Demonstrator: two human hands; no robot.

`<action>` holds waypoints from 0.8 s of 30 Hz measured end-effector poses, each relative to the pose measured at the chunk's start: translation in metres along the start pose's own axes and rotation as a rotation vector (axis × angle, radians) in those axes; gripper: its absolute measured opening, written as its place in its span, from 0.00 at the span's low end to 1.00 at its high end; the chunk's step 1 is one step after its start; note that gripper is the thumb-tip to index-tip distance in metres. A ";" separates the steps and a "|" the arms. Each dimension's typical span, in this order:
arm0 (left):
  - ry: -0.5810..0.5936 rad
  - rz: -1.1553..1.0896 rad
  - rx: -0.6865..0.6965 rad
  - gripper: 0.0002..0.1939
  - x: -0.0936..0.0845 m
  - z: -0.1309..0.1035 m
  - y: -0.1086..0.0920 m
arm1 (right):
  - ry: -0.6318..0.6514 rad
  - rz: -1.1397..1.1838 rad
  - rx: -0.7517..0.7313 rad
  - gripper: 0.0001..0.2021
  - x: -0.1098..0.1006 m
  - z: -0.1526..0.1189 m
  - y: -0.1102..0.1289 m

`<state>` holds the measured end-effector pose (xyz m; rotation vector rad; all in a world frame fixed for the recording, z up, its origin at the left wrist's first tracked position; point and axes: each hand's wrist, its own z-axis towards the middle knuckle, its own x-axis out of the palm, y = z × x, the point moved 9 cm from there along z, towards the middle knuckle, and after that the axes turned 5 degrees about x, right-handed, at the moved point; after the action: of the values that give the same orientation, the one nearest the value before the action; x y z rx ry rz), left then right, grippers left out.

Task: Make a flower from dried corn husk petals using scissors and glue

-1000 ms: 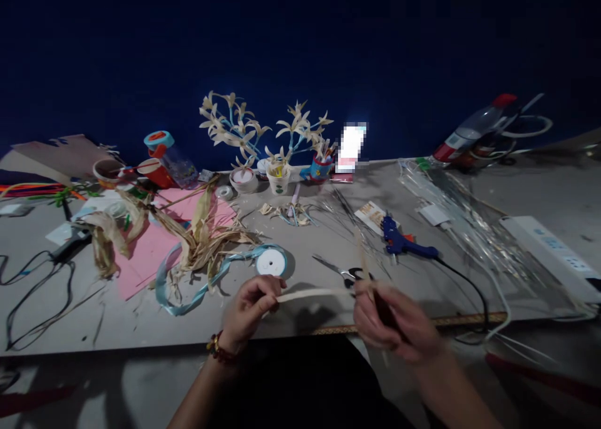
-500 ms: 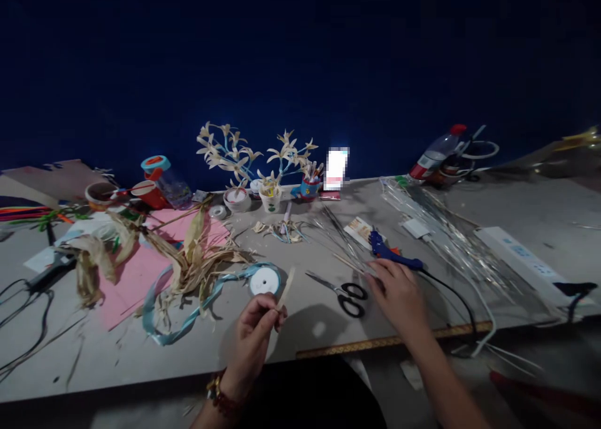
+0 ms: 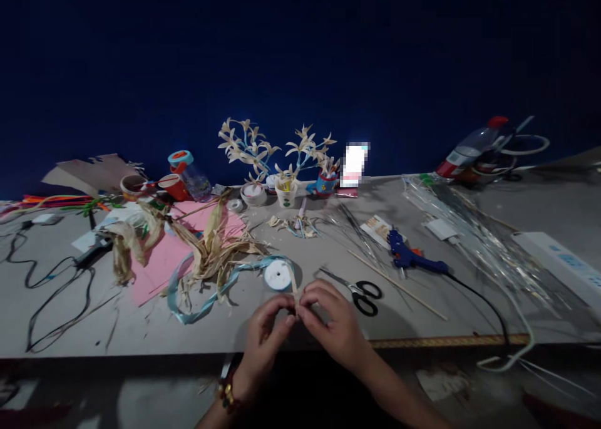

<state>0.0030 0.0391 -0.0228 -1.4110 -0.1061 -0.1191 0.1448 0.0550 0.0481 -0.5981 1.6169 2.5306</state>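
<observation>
Over the table, the pale strip points lengthwise forward, slightly left.

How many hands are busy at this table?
2. The left hand is nearer the white spool; the right hand is nearer the scissors. They meet at a thin pale strip. No other hands show.
</observation>
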 end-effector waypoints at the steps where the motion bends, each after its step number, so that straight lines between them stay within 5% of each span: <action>1: 0.023 0.018 0.031 0.08 -0.001 0.001 -0.007 | 0.042 -0.038 -0.034 0.05 0.002 0.000 0.003; 4: 0.051 0.020 0.054 0.04 -0.006 0.005 -0.019 | 0.174 -0.134 -0.112 0.05 0.012 -0.004 0.011; 8: 0.076 -0.037 -0.043 0.08 -0.007 0.005 -0.010 | 0.208 -0.212 -0.124 0.06 0.008 -0.010 0.006; 14: -0.119 -0.084 -0.048 0.06 -0.035 0.011 -0.011 | -0.085 -0.705 0.067 0.10 -0.072 -0.040 -0.062; 16: -0.163 -0.129 -0.060 0.07 -0.040 0.016 -0.012 | -0.078 -0.857 0.132 0.13 -0.091 -0.054 -0.086; 20: -0.181 -0.296 -0.137 0.10 -0.036 0.026 -0.008 | -0.019 -0.903 0.169 0.15 -0.103 -0.065 -0.107; 24: -0.203 -0.433 -0.172 0.11 -0.030 0.031 -0.009 | -0.029 -0.706 0.303 0.14 -0.110 -0.059 -0.111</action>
<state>-0.0277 0.0688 -0.0138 -1.5523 -0.5815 -0.3496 0.2925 0.0670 -0.0287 -0.8909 1.4020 1.7465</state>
